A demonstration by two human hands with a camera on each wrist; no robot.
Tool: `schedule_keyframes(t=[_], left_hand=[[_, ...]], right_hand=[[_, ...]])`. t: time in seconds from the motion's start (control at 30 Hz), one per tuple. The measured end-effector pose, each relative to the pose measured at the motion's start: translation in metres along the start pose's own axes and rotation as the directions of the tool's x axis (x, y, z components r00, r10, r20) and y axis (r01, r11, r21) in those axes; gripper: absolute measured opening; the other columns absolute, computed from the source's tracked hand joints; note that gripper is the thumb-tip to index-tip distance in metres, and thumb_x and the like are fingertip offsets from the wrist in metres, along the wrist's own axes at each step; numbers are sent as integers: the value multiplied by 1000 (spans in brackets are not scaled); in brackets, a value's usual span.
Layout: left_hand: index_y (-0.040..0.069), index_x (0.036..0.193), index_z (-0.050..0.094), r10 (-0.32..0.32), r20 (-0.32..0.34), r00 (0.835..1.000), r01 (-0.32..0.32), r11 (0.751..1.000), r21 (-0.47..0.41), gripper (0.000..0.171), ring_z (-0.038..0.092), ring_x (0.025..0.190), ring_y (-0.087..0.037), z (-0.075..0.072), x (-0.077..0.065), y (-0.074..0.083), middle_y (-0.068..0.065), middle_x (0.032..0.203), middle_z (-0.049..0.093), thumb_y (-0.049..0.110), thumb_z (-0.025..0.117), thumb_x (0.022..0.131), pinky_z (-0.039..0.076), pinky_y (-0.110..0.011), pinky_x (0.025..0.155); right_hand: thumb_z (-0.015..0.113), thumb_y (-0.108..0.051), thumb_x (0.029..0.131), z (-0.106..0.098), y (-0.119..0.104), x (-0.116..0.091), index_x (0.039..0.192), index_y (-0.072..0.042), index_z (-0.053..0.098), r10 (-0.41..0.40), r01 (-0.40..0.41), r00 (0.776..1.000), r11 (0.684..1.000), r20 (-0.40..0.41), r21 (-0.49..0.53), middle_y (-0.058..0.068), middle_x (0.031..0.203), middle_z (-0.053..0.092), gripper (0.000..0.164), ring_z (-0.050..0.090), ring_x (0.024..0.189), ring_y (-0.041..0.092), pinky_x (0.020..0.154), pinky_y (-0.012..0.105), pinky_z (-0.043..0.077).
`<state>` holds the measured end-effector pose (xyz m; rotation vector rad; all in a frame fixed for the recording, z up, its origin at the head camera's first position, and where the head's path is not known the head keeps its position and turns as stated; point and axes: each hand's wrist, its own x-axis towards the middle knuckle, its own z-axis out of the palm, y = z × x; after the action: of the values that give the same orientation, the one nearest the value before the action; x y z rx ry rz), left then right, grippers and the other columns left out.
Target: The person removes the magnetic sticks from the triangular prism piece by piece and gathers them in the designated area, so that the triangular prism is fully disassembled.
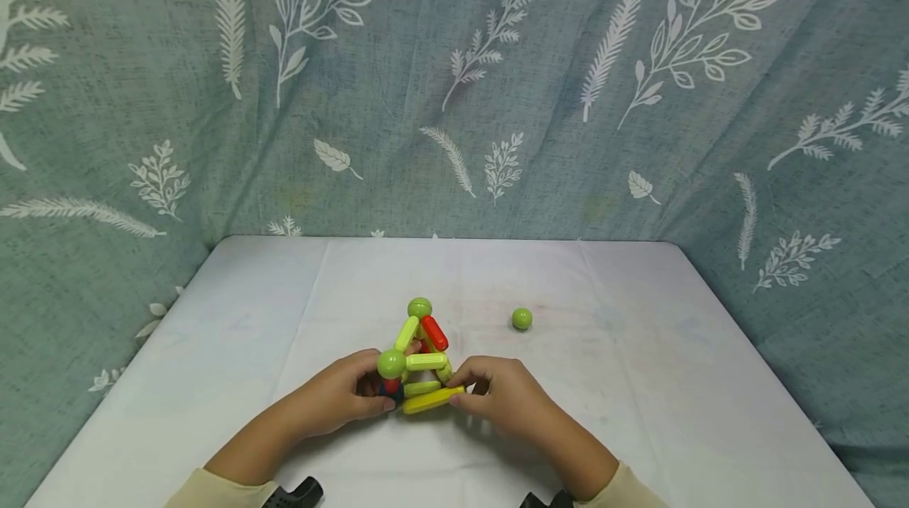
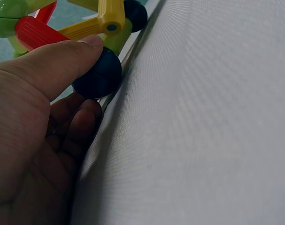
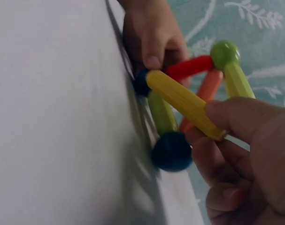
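Observation:
A frame of magnetic-toy-like rods and balls stands in front of me, with green balls [image 1: 391,364] at its upper corners and dark blue balls [image 3: 172,152] low down. My left hand [image 1: 339,390] holds its near left corner, thumb and fingers around a blue ball [image 2: 102,75]. Between thumb and fingers, my right hand [image 1: 506,396] pinches one end of a yellow rod [image 1: 433,400]. The rod's other end meets the blue ball by my left thumb in the right wrist view. A red rod [image 3: 189,68] rises from that ball to a green one.
A loose green ball [image 1: 521,319] lies on the white-covered table [image 1: 639,366], behind and right of the frame. A teal curtain [image 1: 440,82] with white leaf prints hangs behind the table and along its sides.

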<state>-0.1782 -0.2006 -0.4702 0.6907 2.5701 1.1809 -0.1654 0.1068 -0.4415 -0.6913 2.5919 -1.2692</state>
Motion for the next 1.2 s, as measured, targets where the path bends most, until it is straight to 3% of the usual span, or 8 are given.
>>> schedule_keyframes(t=[0.4, 0.67, 0.93, 1.2], left_hand=[[27, 114, 66, 13, -3, 1000, -13, 1000, -8, 34, 57, 85, -12, -2, 1, 2, 4, 97, 60, 31, 87, 87, 51, -27, 73], [29, 112, 65, 2, 1, 1000, -2, 1000, 1, 33, 58, 85, -12, 0, 1, 1, 5, 97, 60, 32, 86, 87, 51, -27, 73], [30, 112, 65, -7, 4, 1000, 7, 1000, 23, 33, 58, 85, -12, -1, 1, 0, 6, 97, 60, 33, 86, 88, 51, -28, 73], [31, 113, 65, -21, -1, 1000, 21, 1000, 14, 34, 59, 86, -12, 1, 0, 2, 8, 98, 61, 32, 86, 87, 52, -28, 75]], right_hand=[[82, -18, 91, -25, 22, 1, 100, -32, 77, 67, -73, 996, 993, 66, 96, -11, 102, 72, 17, 64, 85, 14, 69, 27, 53], [79, -19, 94, -50, 43, -1, 107, -21, 75, 133, -138, 990, 977, 41, 163, -1, 106, 71, 14, 65, 86, 21, 70, 31, 54], [76, -22, 97, -78, 68, -6, 115, -17, 73, 221, -210, 975, 958, -32, 195, 9, 96, 71, 18, 61, 77, 24, 58, 29, 49], [72, -30, 100, -119, 98, -17, 121, -17, 70, 339, -318, 928, 937, -157, 145, 11, 102, 70, 24, 62, 86, 24, 63, 31, 48]])
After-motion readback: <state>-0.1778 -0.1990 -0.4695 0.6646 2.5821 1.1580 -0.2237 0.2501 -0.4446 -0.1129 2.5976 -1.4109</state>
